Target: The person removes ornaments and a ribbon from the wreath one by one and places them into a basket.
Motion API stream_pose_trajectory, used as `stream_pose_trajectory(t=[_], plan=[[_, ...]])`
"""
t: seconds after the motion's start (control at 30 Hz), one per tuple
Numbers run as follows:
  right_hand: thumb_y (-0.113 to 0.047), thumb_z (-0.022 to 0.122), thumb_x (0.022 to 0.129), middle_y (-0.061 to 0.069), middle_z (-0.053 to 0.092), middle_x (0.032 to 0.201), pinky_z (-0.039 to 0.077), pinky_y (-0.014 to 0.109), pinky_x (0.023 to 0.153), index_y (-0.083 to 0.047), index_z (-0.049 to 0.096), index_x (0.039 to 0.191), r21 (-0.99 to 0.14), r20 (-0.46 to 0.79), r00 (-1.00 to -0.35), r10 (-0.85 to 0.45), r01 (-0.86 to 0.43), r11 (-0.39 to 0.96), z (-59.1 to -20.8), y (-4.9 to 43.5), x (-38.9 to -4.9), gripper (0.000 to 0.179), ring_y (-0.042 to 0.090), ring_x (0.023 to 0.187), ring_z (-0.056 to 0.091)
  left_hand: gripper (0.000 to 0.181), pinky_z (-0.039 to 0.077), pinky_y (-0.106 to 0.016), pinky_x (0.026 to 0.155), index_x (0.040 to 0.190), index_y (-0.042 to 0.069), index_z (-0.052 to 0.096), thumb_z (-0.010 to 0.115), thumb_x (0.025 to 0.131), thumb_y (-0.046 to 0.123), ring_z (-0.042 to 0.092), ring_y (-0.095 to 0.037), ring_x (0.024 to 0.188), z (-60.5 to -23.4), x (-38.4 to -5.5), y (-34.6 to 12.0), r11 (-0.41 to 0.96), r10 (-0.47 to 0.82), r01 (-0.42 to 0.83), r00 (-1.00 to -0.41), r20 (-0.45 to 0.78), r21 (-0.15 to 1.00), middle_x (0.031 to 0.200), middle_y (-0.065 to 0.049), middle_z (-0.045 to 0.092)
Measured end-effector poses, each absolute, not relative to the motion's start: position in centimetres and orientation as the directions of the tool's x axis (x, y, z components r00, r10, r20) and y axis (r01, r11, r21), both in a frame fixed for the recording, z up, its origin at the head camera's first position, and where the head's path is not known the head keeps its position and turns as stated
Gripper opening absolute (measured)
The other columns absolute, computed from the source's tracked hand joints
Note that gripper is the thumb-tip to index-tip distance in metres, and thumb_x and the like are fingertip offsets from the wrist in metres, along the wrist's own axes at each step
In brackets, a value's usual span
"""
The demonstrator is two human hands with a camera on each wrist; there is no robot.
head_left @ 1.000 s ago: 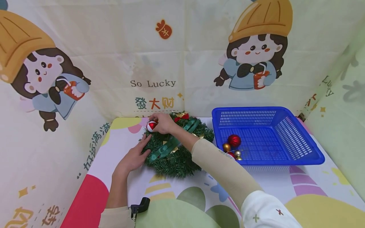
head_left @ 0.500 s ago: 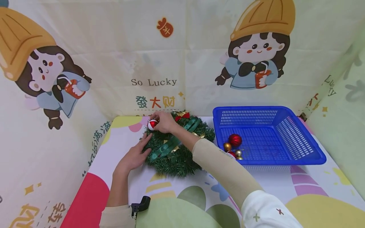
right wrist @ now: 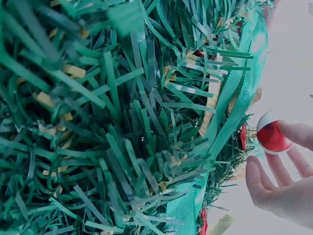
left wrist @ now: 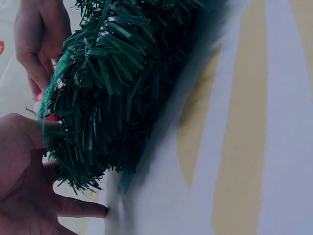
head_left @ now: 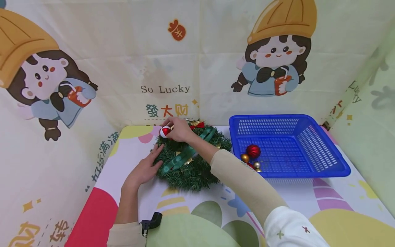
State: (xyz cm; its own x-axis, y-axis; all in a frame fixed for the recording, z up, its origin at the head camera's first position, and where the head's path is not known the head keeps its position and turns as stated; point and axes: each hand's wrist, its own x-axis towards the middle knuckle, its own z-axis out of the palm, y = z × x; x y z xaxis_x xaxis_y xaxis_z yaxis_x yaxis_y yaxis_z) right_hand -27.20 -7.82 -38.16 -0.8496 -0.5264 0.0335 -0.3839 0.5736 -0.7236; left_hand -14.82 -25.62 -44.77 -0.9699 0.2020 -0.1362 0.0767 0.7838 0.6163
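Note:
A green tinsel wreath point(head_left: 197, 175) lies on the table, with a green ribbon point(head_left: 182, 158) across it and a red bow point(head_left: 198, 125) at its far side. My right hand point(head_left: 180, 129) pinches a red and white bauble point(head_left: 165, 132) at the wreath's far left edge. In the right wrist view the thumb and fingers of that hand point(right wrist: 288, 181) meet round the bauble point(right wrist: 275, 137), its gold cap toward the wreath. My left hand point(head_left: 148, 168) rests against the wreath's left side with fingers spread; the left wrist view shows them point(left wrist: 80, 208) along the tinsel.
To the right of the wreath stands a blue plastic basket point(head_left: 290, 175). Inside its near left corner lie a large red bauble point(head_left: 253, 151), a gold bauble point(head_left: 245, 157) and other small ones. A patterned cloth wall point(head_left: 210, 85) rises behind the table.
My right hand has moved slightly up and away with the bauble, which now shows a little farther back over the wreath's edge. The left hand has stayed in place.

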Motion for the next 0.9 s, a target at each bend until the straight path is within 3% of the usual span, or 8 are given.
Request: stream_pose_trajectory(t=[0.37,0.6,0.9], plan=[[-0.006,0.078,0.091,0.011,0.071,0.128,0.059,0.033,0.087,-0.012,0.067,0.127,-0.745,0.058,-0.866,-0.497,-0.369,0.556,-38.2,-7.1,-26.8,0.037,0.028,0.116,0.066,0.065,0.021,-0.068,0.124,0.169,0.022,0.017,0.046,0.111,0.028,0.016,-0.047,0.159,-44.9,-15.0,-25.7,0.784,0.204,0.073,-0.968,-0.145,0.617,0.176,-0.014,0.006],[-0.008,0.079,0.092,0.011,0.07,0.132,0.058,0.037,0.095,-0.011,0.067,0.129,-0.753,0.063,-0.874,-0.482,-0.358,0.552,-38.2,-6.2,-26.8,0.039,0.028,0.119,0.066,0.065,0.021,-0.068,0.123,0.169,0.022,0.016,0.046,0.112,0.028,0.015,-0.047,0.159,-44.8,-14.9,-25.6,0.784,0.203,0.07,-0.968,-0.148,0.616,0.176,-0.014,0.006],[-0.006,0.08,0.091,0.01,0.069,0.133,0.062,0.034,0.087,-0.014,0.068,0.128,-0.808,0.042,-0.885,-0.463,-0.303,0.505,-37.7,-4.9,-26.3,0.04,0.026,0.112,0.072,0.065,0.022,-0.069,0.123,0.169,0.02,0.017,0.047,0.111,0.026,0.017,-0.048,0.158,-44.8,-15.0,-25.7,0.783,0.209,0.086,-0.969,-0.13,0.616,0.176,-0.016,0.007]])
